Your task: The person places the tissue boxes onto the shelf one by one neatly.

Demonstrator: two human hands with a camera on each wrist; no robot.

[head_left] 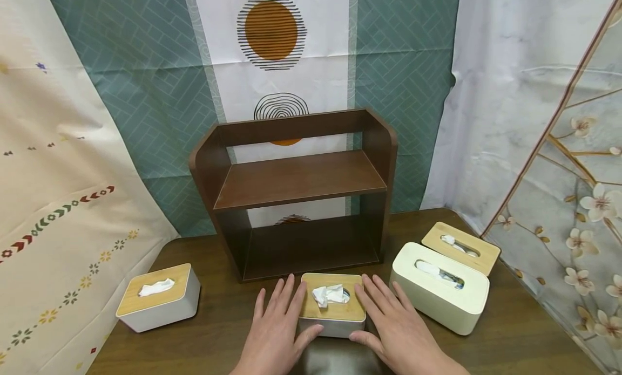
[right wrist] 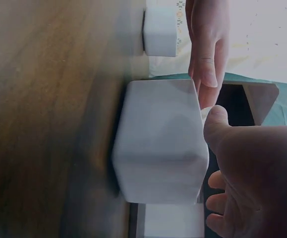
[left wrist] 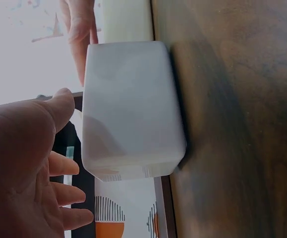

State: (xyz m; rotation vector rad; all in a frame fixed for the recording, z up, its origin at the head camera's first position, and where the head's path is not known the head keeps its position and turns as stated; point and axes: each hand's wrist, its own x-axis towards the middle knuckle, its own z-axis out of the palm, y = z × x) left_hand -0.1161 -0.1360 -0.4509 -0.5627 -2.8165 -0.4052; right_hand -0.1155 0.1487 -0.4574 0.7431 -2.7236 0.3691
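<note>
A small tissue box (head_left: 332,327) with a light wooden lid and a pale body lies at the front middle of the table. White tissue (head_left: 331,294) pokes out of its oval slot. On its left side is my left hand (head_left: 274,329), fingers straight and spread, fingertips right at the lid's edge. My right hand (head_left: 396,324) mirrors it on the right, also with fingers extended. Both thumbs point inward along the front of the box. In the two wrist views the pale box walls (left wrist: 128,104) show beside the hands, and neither hand's fingers curl round them.
Behind the box stands a dark brown two-tier shelf (head_left: 301,181). Another wooden-lidded tissue box (head_left: 162,305) sits at the left. To the right, a larger cream tissue box (head_left: 437,305) stands in front of one more wooden-lidded box (head_left: 478,251). Patterned cloths (head_left: 408,94) hang around the table.
</note>
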